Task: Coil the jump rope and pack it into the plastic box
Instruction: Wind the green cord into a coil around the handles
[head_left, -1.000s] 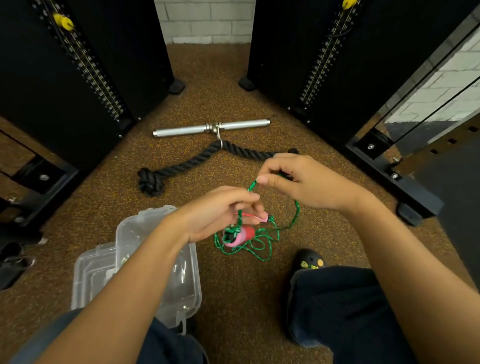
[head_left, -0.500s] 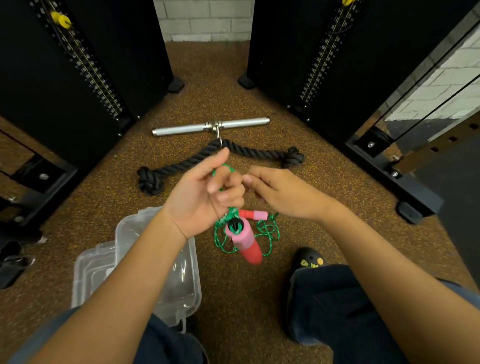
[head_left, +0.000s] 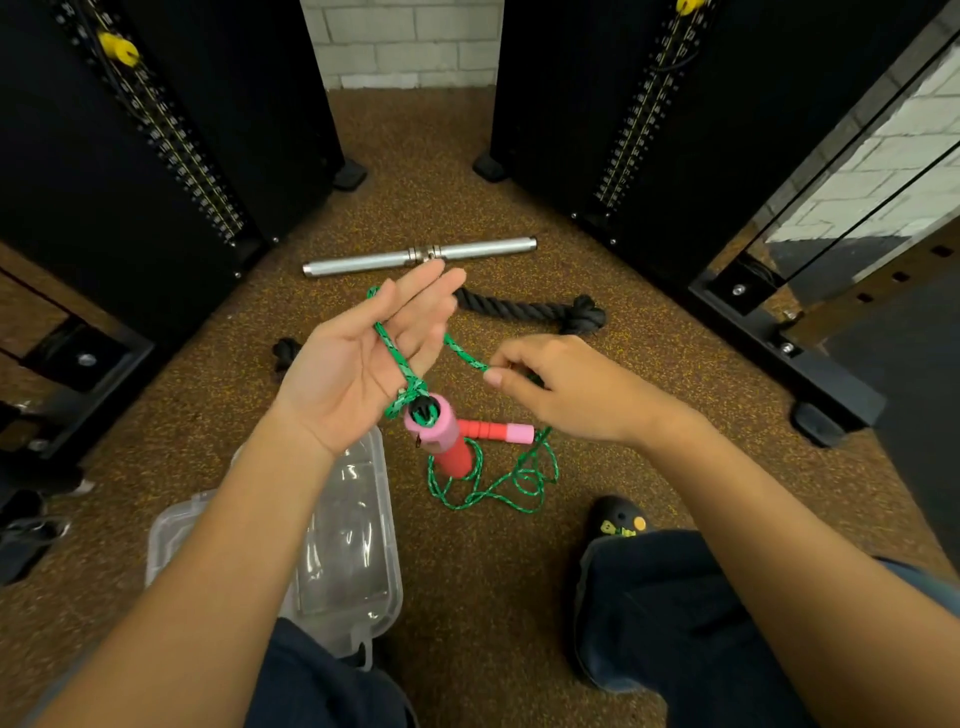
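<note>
My left hand (head_left: 358, 358) is raised palm-up with fingers spread, and the green jump rope (head_left: 397, 358) is looped around it. One pink-and-red handle (head_left: 439, 434) hangs from that loop just below the palm. My right hand (head_left: 561, 387) pinches the rope a little to the right of the left hand. The other handle (head_left: 496, 431) lies on the floor, with loose green rope (head_left: 498, 480) tangled in front of it. The clear plastic box (head_left: 358, 566) sits on the floor under my left forearm, its lid (head_left: 166, 530) beside it.
A chrome bar (head_left: 415, 255) and a thick black rope (head_left: 535, 312) lie on the brown speckled floor beyond my hands. Black weight-stack machines (head_left: 156, 156) stand left and right. My shoe (head_left: 618, 522) and knee are at lower right.
My left hand opened and turned palm-up with the rope now wrapped over it. My right hand drew the rope out to the right and lower. The hanging handle rose off the floor.
</note>
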